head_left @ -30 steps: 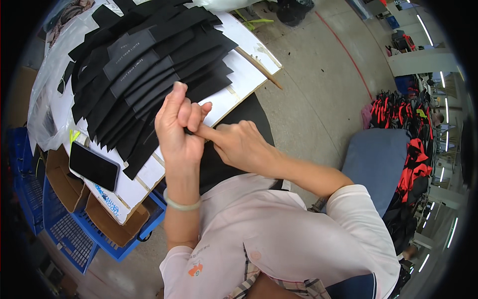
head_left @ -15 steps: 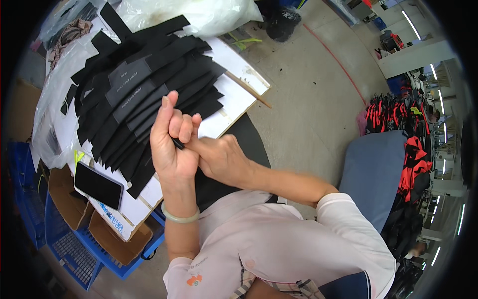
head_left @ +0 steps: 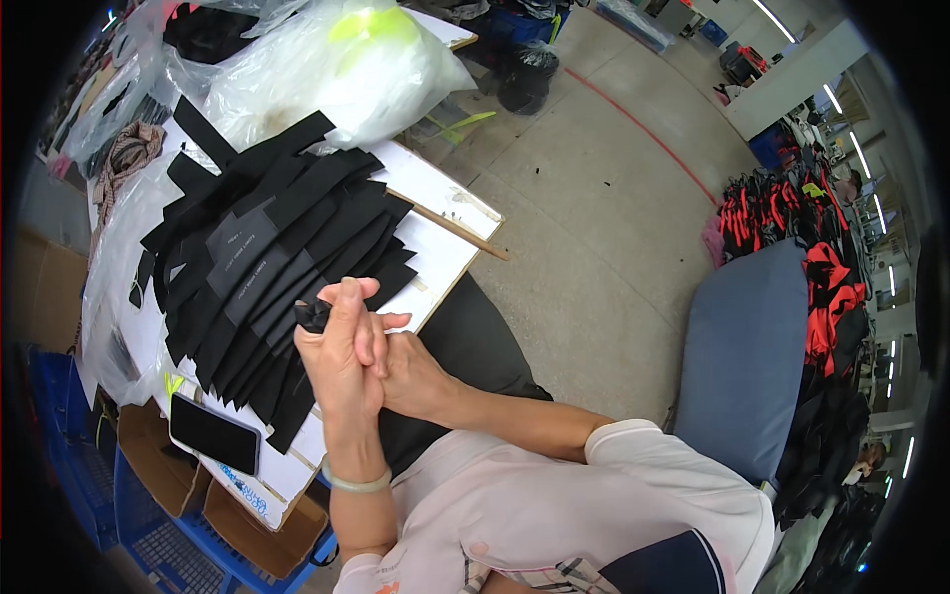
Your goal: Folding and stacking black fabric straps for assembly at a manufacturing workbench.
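My left hand (head_left: 338, 361), with a pale bangle at its wrist, is closed with curled fingers. A small bunched black strip (head_left: 313, 316), apparently fabric, sticks out at its outer side. My right hand (head_left: 414, 378) presses against the left palm, its fingers bent and partly hidden behind the left ones. Whether it also grips the strip cannot be seen. Just beyond both hands, a fanned stack of black fabric pieces (head_left: 341, 213) covers much of the white table board (head_left: 450, 193). Grey panels with small print lie across the stack's middle.
A dark-screened phone (head_left: 215, 434) lies at the board's near left edge. Behind the stack sits a full clear plastic bag (head_left: 341, 74). A wooden stick (head_left: 447, 226) juts past the right edge. Blue crates (head_left: 173, 554) with cardboard boxes (head_left: 262, 530) stand below, left.
My view has shifted, so the table sits lower. The black strip, earlier between my hands, now shows bunched at the left hand's outer side. My hands are pressed closer together.
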Motion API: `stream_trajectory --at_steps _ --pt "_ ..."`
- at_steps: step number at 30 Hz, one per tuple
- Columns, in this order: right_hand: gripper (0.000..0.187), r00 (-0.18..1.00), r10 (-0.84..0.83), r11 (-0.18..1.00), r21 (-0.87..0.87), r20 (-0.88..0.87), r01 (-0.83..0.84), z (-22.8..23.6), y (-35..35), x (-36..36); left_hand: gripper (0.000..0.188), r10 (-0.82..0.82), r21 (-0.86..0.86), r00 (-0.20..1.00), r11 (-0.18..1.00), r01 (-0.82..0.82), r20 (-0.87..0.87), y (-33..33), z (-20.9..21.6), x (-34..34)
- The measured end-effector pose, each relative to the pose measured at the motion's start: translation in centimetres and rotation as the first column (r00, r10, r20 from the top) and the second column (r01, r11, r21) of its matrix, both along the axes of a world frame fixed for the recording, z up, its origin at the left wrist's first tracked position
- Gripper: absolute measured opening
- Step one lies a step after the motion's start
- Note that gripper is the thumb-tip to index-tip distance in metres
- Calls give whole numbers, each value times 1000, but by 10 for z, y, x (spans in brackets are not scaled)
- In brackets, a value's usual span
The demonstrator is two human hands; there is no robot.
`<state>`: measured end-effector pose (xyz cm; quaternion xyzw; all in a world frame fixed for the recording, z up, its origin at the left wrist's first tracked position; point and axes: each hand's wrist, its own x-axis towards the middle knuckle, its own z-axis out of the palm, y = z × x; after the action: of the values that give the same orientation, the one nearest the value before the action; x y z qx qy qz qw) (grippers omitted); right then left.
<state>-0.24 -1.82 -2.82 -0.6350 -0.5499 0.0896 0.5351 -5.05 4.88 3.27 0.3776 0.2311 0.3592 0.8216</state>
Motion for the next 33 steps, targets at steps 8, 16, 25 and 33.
stream_trajectory --at_steps 8,16,25,33 --pt "28 857 -387 908 -19 341 418 25 -30 124 42 212 -611 933 791 11 291 47 13 -7" --pt "14 694 -441 772 -154 569 617 -45 -63 164 32 86 -666 922 717 205 377 47 -6 13" --pt "26 922 -341 862 -451 -183 229 32 -203 102 45 230 -787 914 602 136 334 66 -6 18" --pt "31 991 -136 866 -488 -17 111 55 -188 100 46 244 -753 861 622 215 447 74 -12 4"
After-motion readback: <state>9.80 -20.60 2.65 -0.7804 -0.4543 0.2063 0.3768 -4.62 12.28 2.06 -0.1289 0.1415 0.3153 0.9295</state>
